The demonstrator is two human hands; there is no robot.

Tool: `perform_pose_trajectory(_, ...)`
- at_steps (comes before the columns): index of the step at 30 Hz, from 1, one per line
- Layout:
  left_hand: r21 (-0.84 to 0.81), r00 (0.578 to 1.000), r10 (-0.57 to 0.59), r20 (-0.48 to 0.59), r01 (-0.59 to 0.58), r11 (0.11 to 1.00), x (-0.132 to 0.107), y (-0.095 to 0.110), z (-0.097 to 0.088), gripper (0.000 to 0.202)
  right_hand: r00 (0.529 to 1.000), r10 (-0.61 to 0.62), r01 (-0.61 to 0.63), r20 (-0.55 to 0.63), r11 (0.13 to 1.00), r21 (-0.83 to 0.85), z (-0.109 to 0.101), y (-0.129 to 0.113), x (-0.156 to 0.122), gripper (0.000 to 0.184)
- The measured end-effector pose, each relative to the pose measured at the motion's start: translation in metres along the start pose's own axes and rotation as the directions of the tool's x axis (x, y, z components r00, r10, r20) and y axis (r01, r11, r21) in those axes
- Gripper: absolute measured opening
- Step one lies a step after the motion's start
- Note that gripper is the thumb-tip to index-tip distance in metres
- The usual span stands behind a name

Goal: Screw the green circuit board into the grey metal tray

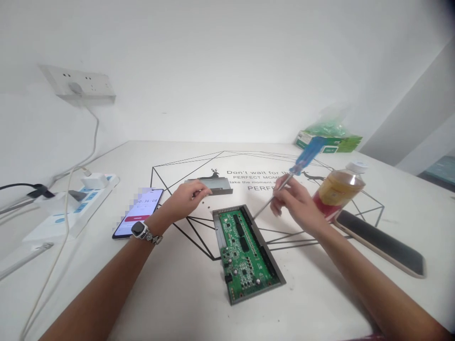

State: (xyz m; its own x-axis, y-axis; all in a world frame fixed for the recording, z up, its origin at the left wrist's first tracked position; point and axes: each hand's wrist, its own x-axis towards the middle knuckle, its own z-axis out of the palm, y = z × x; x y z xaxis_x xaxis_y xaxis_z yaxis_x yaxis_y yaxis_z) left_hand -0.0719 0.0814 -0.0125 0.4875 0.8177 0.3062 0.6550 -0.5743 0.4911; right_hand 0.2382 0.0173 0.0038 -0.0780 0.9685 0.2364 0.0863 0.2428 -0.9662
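Observation:
My right hand (293,201) grips a screwdriver (307,154) by its shank end, with the blue handle tilted up and away. Its thin shaft slants down to the long edge of a metal casing (273,259); whether the tip touches cannot be told. Inside that casing lies a green circuit board (250,267). My left hand (188,198) is closed in a pinch above the table, beyond the board's left side. What the fingertips hold, if anything, is too small to see. Small dark screws (204,202) lie just below it. Behind it rests a grey metal cover (223,185).
A phone showing a timer (140,213) and a power strip (83,203) with cables are at left. On the right stand a drink bottle (337,187) and a dark phone (382,241). A green-white box (330,142) sits at the back near the wall.

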Motion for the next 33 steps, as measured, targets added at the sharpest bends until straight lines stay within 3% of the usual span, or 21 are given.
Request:
perform_pose_trajectory(3,0.027,0.999,-0.045,-0.03,0.046,0.999,0.0,-0.006,-0.006,0.033,0.993,-0.094,0.101,-0.065,0.989,0.106,0.015,-0.002,0.008,0.006)
perform_pose_trajectory(6,0.036,0.999,-0.033,0.026,0.033,0.999,-0.001,-0.011,-0.006,0.023,0.99,-0.134,0.137,-0.029,0.984,0.114,0.034,-0.003,0.018,0.01)
perform_pose_trajectory(10,0.01,0.998,-0.003,0.062,0.003,1.0,-0.002,-0.014,-0.001,0.02,0.987,-0.099,0.098,0.129,0.995,0.009,0.065,0.001,0.025,0.018)
perform_pose_trajectory(15,0.042,0.995,0.024,0.097,-0.028,0.999,-0.001,-0.014,0.006,0.021,0.981,-0.066,0.101,0.182,0.977,-0.188,0.091,0.014,0.022,0.018)
perform_pose_trajectory(18,0.047,0.994,0.033,0.107,-0.038,0.998,-0.001,-0.014,0.007,0.023,0.983,-0.056,0.094,0.176,0.973,-0.211,0.093,0.02,0.021,0.018)
perform_pose_trajectory(27,-0.012,0.986,0.043,0.159,-0.042,0.999,-0.004,-0.01,0.012,0.025,0.999,-0.047,0.045,0.029,0.997,0.066,0.073,0.017,0.014,0.017)
perform_pose_trajectory(33,-0.092,0.991,0.079,0.112,-0.068,0.993,-0.003,0.0,0.016,0.023,0.999,-0.032,0.03,0.022,0.994,0.104,0.066,0.014,0.01,0.016)
